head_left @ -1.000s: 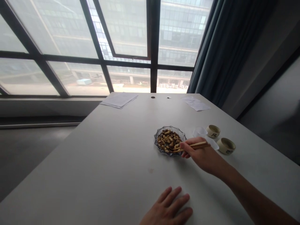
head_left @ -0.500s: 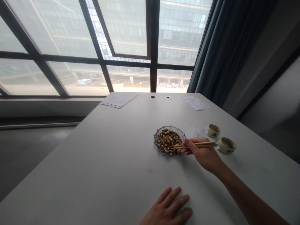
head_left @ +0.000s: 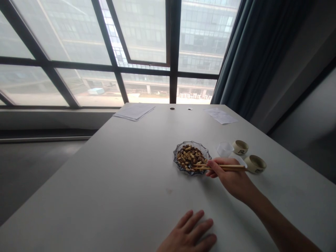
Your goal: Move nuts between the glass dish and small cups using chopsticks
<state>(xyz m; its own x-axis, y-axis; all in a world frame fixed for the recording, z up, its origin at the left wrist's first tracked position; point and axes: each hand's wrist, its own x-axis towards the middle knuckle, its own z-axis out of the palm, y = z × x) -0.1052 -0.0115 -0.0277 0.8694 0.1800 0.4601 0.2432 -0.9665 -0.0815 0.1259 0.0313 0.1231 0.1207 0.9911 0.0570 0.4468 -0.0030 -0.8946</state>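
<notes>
The right hand [head_left: 231, 179] pinches thin wooden chopsticks [head_left: 225, 167] tight, their tips over lumpy nuts [head_left: 189, 157] in a wavy glass dish [head_left: 175, 159] on the smooth white worktop [head_left: 105, 196], and the open left hand [head_left: 187, 236] lies flat nearby.

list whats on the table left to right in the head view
stack of papers → glass dish of nuts → clear plastic cup → far cream ceramic cup → near cream ceramic cup
</notes>
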